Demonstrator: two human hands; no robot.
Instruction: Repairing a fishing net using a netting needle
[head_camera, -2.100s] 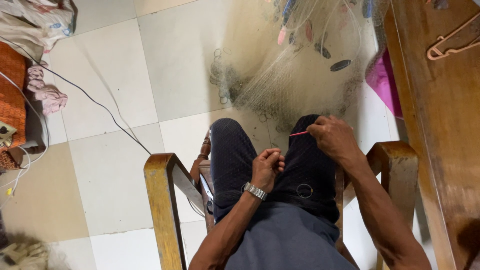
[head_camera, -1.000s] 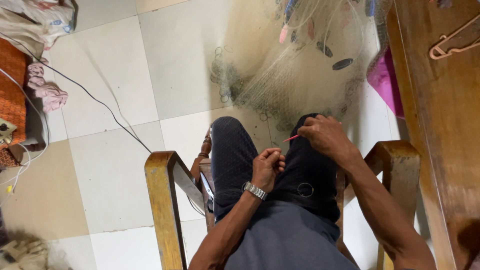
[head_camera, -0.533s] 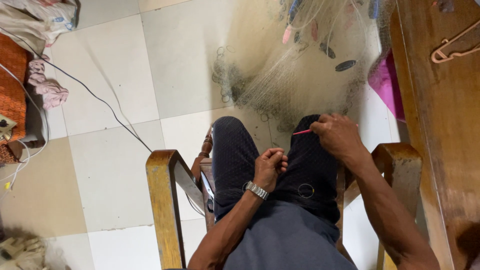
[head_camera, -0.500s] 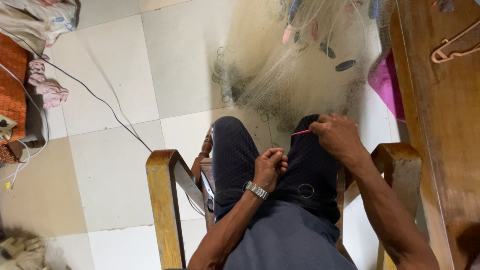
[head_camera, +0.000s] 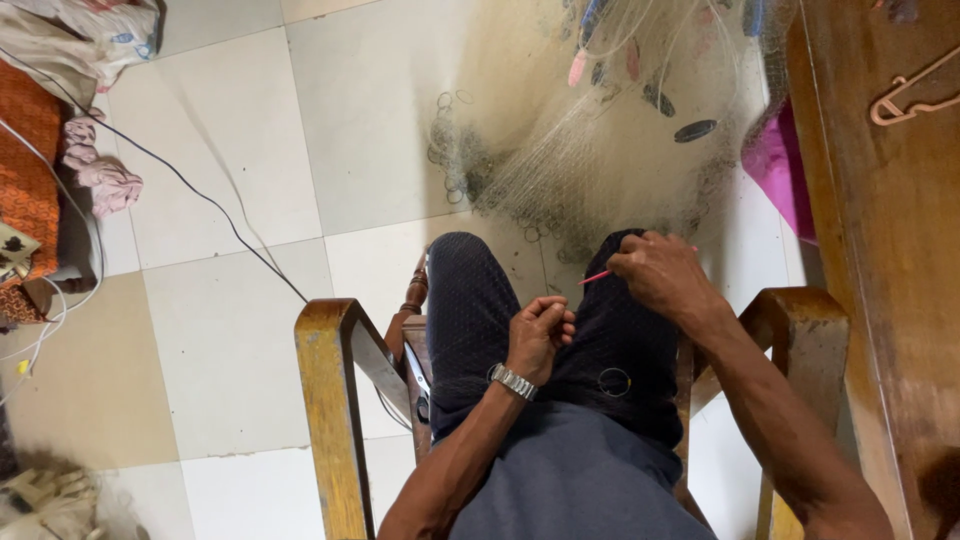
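- Fingers on the right hand (head_camera: 665, 275) are pinched shut around a thin pink netting needle (head_camera: 597, 277), only its tip shows, poking out to the left of the knuckles.
- Left hand (head_camera: 540, 335) is curled into a loose fist on the lap, wristwatch (head_camera: 513, 381) on that wrist. Looks like it's bunching up a bit of mesh or line, but honestly the strand is too fine to make out, so I can't say for sure what it's got.
- Fishing net (head_camera: 600, 150) is the pale, see-through heap spread on the tiled floor (head_camera: 230, 330) ahead of the knees, with its near edge drawn up toward the lap.
- Key bit of geometry: the needle's long axis runs roughly side to side, tilted slightly down at the tip, and it points toward the left hand. The net lies forward of both hands, away from the body.
- Right hand is the nearer one to the net; it sits over the right knee, just beside the mesh edge. Left hand is further back and lower, between the thighs.
- Hands are near each other but not touching, needle tip in the gap between.
- Person sits in a wooden chair (head_camera: 325, 400), armrests either side.
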